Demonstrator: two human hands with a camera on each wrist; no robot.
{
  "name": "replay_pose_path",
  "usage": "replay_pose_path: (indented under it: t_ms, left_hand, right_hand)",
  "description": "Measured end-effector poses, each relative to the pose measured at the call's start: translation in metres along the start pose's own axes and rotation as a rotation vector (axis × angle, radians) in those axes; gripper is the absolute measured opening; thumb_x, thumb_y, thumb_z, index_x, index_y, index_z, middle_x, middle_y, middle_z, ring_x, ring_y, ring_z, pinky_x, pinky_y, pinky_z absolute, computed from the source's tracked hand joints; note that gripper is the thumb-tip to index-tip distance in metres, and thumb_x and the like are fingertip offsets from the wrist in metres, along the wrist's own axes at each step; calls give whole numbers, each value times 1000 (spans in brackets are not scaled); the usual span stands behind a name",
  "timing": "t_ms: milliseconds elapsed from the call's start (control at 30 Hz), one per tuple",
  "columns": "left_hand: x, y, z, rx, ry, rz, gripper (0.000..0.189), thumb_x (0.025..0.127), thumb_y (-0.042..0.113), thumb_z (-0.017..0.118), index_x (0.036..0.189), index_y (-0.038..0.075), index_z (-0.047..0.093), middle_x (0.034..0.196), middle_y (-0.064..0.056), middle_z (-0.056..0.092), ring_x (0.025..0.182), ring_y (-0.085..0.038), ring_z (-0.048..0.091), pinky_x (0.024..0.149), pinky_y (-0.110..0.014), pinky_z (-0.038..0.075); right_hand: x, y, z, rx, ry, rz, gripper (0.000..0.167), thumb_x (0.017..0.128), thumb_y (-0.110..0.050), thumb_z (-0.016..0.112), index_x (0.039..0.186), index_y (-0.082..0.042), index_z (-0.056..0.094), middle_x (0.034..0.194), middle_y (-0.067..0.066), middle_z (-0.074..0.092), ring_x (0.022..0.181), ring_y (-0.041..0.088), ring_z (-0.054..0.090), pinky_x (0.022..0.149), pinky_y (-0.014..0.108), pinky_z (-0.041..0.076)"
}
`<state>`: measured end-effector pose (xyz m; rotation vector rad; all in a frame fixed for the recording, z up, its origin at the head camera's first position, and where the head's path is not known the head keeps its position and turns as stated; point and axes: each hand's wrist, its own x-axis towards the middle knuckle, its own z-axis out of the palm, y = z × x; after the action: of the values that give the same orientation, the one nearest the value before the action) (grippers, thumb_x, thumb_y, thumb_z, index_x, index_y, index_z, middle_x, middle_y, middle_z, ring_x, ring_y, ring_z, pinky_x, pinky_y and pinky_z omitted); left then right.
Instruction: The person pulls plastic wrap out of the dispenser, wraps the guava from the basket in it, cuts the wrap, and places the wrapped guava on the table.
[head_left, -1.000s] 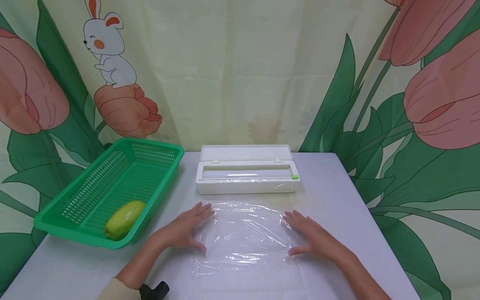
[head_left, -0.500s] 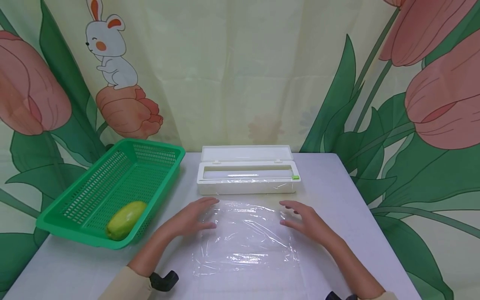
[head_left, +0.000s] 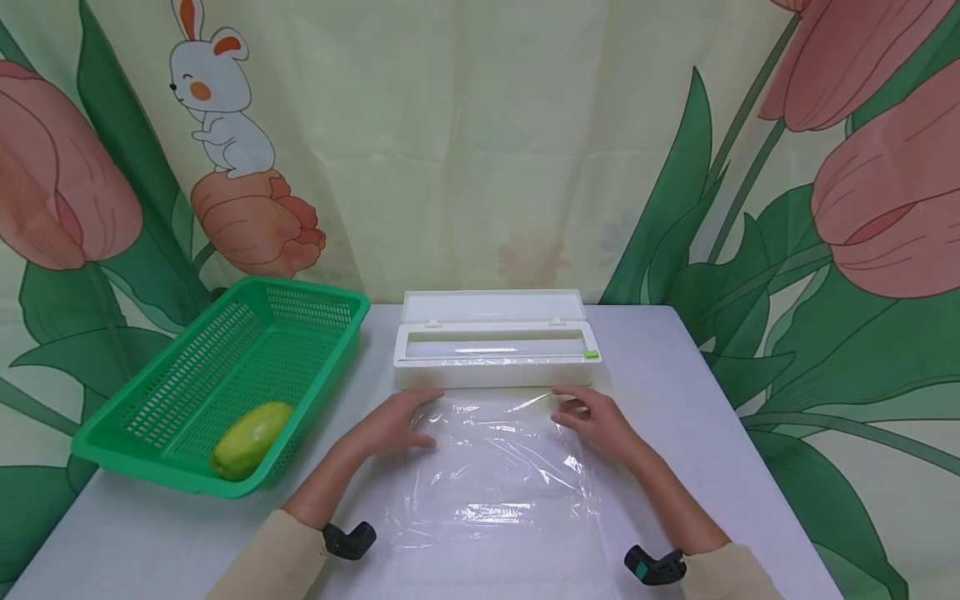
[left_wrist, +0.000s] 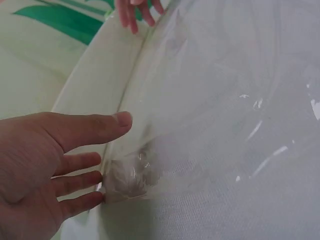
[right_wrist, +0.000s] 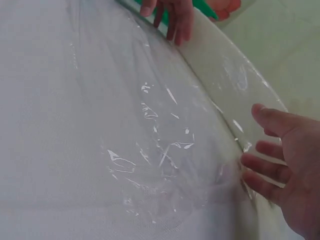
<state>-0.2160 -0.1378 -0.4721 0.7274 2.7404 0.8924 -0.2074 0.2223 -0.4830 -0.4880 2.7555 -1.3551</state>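
Note:
A sheet of clear cling film [head_left: 498, 475], wrinkled and shiny, lies on the white table in front of the white cling film dispenser [head_left: 491, 375]. At the sheet's far left corner is my left hand [head_left: 392, 423], its thumb apart from the fingers. The left wrist view has those fingertips [left_wrist: 92, 201] at the film's edge, close to the box. My right hand [head_left: 600, 425] is by the far right corner, with bent fingers and the thumb apart from them; the right wrist view shows its fingers [right_wrist: 265, 170] beside the film. Neither hand pinches the film.
The dispenser's lid [head_left: 491, 307] stands raised at the back, with a green slider [head_left: 591, 354] at its right end. To the left is a green basket [head_left: 330, 379] holding a yellow-green papaya-like fruit [head_left: 251, 440]. A printed curtain [head_left: 465, 150] hangs behind the table.
Both hands have come off the film's sides and moved forward and inward to its far corners near the dispenser. The film's far edge now rises slightly toward the box.

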Motion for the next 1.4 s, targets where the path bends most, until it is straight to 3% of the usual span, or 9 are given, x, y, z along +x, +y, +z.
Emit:
replay_pose_path:
  t_ms: [200,367,500,700,967,1400]
  left_hand:
    - [5,-5,2,31,27,-30,79,67,16,88,136,4,52,137,-16,55,130,-33,49,110,-47,40]
    - [6,-9,3,75,39,-28,80,65,17,88,135,3,52,135,-15,55,128,-32,50,109,-47,41]
    - [5,-11,3,87,41,-29,80,67,21,88,136,4,52,135,-15,55,127,-32,51,108,-47,41]
    - [3,-15,2,106,61,-44,71,73,26,84,135,5,55,133,-14,57,125,-32,53,106,-48,43]
    - [3,-16,1,112,132,-51,60,78,26,80,130,5,58,129,-13,61,122,-32,56,103,-49,44]
    - [2,-10,3,229,171,-111,59,73,29,83,124,7,64,123,-11,66,115,-32,59,94,-52,46]
  right_hand:
    - [5,8,-3,30,-23,78,46,88,-19,71,130,-5,57,125,20,63,103,30,68,79,25,57]
    - [8,11,-6,82,-44,178,43,91,-24,67,131,-9,57,127,16,63,105,27,67,80,28,58]
    - [11,18,-10,131,-34,237,39,94,-23,63,129,-8,59,125,16,64,97,24,68,75,29,57]
    - [13,28,-19,116,-9,324,36,97,-28,57,130,-11,59,115,15,68,81,17,64,70,26,53]
    - [14,32,-25,135,0,315,41,98,-29,57,131,-5,56,115,20,66,84,18,65,68,27,54]
    - [14,30,-24,139,7,314,39,98,-26,56,130,-4,57,114,20,67,84,16,65,66,26,53]
